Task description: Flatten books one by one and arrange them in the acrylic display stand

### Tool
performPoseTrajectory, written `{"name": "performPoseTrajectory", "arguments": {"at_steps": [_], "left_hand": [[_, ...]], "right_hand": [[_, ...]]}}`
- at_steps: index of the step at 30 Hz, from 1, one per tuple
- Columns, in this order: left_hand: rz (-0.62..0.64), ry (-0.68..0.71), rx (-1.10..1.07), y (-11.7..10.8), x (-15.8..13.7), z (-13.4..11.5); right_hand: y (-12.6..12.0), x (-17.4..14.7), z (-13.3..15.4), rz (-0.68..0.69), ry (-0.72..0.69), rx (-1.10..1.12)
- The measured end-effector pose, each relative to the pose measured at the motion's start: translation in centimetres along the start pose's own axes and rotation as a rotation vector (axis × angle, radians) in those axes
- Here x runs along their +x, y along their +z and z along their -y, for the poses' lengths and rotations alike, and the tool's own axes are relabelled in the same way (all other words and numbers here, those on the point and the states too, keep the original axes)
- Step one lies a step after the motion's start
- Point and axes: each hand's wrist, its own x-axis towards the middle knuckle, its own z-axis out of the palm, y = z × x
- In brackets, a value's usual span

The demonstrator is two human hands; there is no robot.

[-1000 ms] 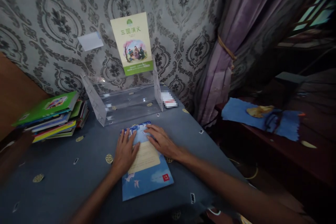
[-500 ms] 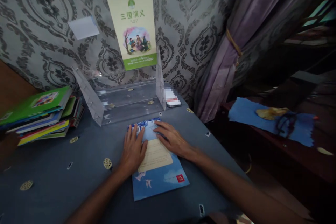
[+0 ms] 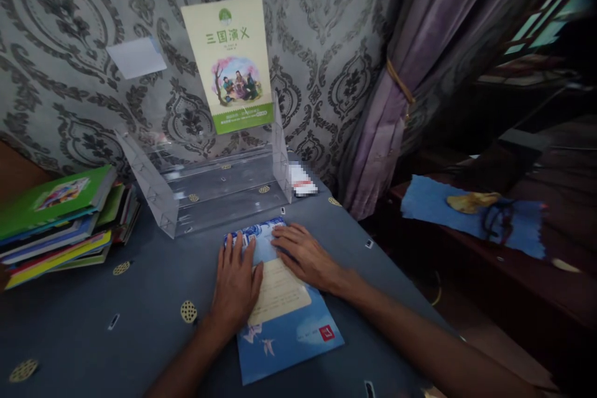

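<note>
Blue book [image 3: 289, 351] is lying flat on worktop [image 3: 152, 298], left hand [image 3: 234, 286] and right hand [image 3: 308, 255] resting spread on it. At its eleven o'clock, clear rack [image 3: 150, 186] is already holding one cream book [image 3: 233, 68]; at ten, pile [image 3: 56, 224] is lying unracked.

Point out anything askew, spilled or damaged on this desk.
The stack of books on the left looks untidy: its edges stick out unevenly instead of lining up. I see no spill, and the uncovered part of the blue book shows no obvious damage.
</note>
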Motion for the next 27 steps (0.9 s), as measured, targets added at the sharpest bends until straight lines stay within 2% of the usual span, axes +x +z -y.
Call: {"name": "performPoseTrajectory", "arguments": {"at_steps": [4, 9, 15, 19, 27], "left_hand": [[-0.034, -0.028, -0.052, 0.0, -0.1, 0.0], [-0.118, -0.048, -0.134, 0.3, -0.3, 0.2], [-0.052, -0.065, -0.112, -0.5, -0.1, -0.1], [-0.002, -0.075, -0.076, -1.0, 0.0, -0.3], [0.029, -0.107, -0.053, -1.5, 0.1, -0.9]], "right_hand": [[0.5, 0.6, 1.1, 0.09, -0.063, -0.057], [1.9, 2.5, 2.6, 0.239, -0.154, -0.02], [3.3, 4.5, 2.2, 0.257, -0.174, 0.093], [3.9, 4.1, 1.6, 0.22, -0.114, 0.059], [2.9, 2.3, 1.4, 0.134, 0.147, -0.149]]}}
